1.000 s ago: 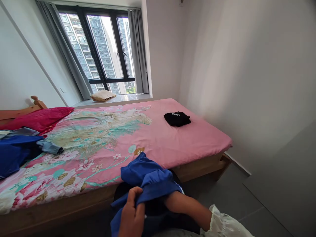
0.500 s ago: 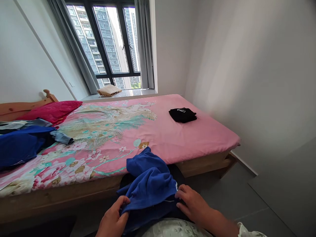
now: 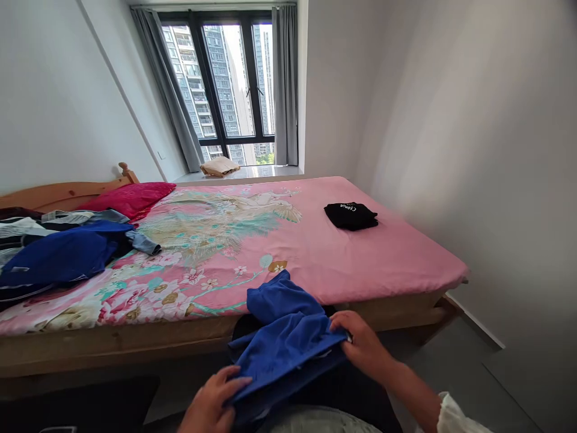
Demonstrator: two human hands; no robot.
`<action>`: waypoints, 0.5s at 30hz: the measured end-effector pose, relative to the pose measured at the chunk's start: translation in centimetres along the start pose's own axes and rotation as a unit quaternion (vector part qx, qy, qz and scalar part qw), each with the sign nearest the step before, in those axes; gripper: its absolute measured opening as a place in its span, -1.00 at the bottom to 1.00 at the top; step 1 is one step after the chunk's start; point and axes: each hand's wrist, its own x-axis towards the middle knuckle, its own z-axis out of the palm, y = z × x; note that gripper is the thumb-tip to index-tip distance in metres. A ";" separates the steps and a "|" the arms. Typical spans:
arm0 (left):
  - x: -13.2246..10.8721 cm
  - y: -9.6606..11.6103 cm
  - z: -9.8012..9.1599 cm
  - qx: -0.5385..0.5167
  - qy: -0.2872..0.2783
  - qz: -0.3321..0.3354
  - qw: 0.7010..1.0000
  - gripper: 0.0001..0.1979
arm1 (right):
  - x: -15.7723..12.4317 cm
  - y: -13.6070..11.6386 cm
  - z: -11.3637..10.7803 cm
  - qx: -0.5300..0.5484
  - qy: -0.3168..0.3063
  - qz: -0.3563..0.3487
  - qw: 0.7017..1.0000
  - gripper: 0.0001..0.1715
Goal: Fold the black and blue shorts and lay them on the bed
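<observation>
A blue garment [image 3: 283, 340] lies partly on the near edge of the bed [image 3: 315, 258] and partly across my lap. My left hand [image 3: 211, 403] pinches its lower left edge, fingers closed on the cloth. My right hand [image 3: 363, 346] grips its right edge, thumb and fingers wrapped round the fabric. The garment is stretched between the two hands.
A folded black garment [image 3: 351, 215] with white lettering sits on the pink floral sheet at the far right. A heap of blue, grey and striped clothes [image 3: 63, 252] lies at the left by a red pillow [image 3: 130, 197]. A tan item [image 3: 220, 166] rests on the window sill. Grey floor [image 3: 469, 361] runs along the right.
My right hand came out from under the blue garment and took hold of its right edge. My left hand slid down and left. The view swung left.
</observation>
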 end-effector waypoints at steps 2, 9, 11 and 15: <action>1.5 3.5 -5.1 -0.040 -0.018 0.044 0.998 -0.50 | 2.0 -3.2 -3.9 0.082 -0.031 -0.001 0.996 -0.64; 4.3 14.1 -19.8 -0.150 -0.077 0.061 0.984 -0.65 | 6.7 -15.5 -16.3 0.120 -0.112 0.034 0.986 -0.78; 4.6 15.7 -21.5 -0.171 -0.107 0.053 0.978 -0.68 | 7.2 -18.1 -18.2 0.094 -0.104 0.020 0.990 -0.80; 4.8 17.1 -22.4 -0.172 0.042 0.048 0.983 -0.76 | 7.1 -20.7 -19.9 0.064 -0.136 0.009 0.989 -0.60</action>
